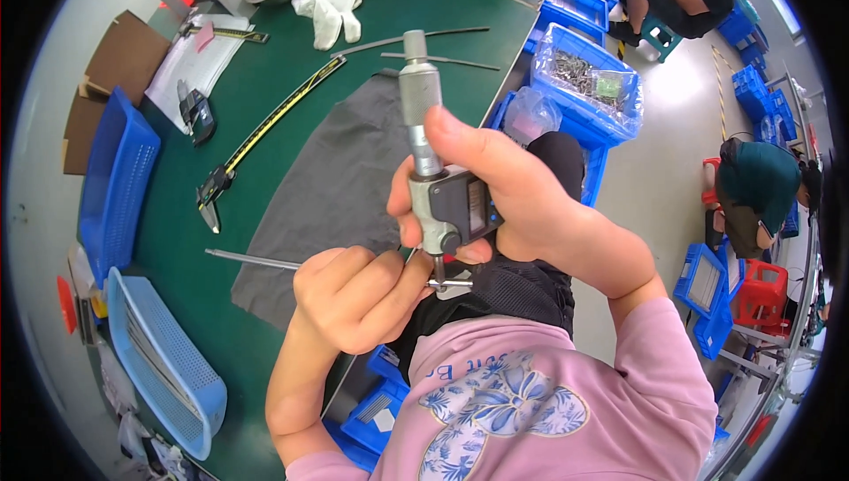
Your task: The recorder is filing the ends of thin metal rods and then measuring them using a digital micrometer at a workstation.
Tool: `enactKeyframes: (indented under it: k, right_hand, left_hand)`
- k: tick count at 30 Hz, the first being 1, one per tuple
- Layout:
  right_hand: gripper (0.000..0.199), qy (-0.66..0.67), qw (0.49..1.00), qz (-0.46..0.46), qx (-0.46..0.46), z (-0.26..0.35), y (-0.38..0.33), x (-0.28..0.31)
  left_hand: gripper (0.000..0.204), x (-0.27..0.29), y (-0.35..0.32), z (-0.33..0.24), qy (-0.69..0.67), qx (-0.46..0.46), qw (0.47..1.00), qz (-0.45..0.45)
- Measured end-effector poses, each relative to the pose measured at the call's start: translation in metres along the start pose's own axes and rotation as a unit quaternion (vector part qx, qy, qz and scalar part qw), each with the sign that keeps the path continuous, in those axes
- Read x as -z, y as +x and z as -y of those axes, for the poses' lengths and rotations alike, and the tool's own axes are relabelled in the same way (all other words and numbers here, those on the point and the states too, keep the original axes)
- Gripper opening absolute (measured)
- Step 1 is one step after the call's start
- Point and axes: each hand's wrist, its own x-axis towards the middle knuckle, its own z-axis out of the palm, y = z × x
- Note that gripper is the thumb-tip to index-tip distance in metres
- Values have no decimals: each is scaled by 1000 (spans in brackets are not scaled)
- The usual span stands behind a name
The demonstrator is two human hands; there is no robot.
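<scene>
at the left edge of the frame lie two blue baskets [115, 185] on the green table [256, 101]. right of them, a digital caliper [256, 141] lies beside a grey cloth [340, 180]. at lower centre the left hand [354, 295] is curled shut around a thin metal rod [252, 259], which runs out to its left. just right, at centre, the right hand [522, 202] grips a digital micrometer [438, 171], held upright, its lower tip touching the rod. blue bins [588, 83] sit at upper right.
</scene>
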Motion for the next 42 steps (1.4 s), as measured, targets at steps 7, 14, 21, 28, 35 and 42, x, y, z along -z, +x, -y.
enactKeyframes:
  k: [7, 14, 21, 28, 35, 42]
  right_hand:
    - [72, 43, 999, -7, -5, -2, 2, -2]
    - [70, 112, 994, 13, -15, -5, 1, 3]
    - [67, 96, 995, 18, -12, -2, 1, 2]
    - [64, 59, 998, 9, -5, -3, 3, 1]
    - [66, 80, 997, 14, 3, -7, 4, 1]
    - [66, 109, 994, 15, -13, -5, 2, 3]
  left_hand:
    - [25, 3, 1, -3, 4, -5, 1000, -14]
    - [26, 5, 2, -4, 0, -5, 1000, -16]
    - [27, 3, 1, -2, -4, 0, 1000, -11]
    - [25, 4, 1, -3, -6, 6, 1000, 6]
    - [24, 3, -2, -2, -7, 13, 1000, 0]
    - [24, 3, 0, -3, -11, 5, 1000, -3]
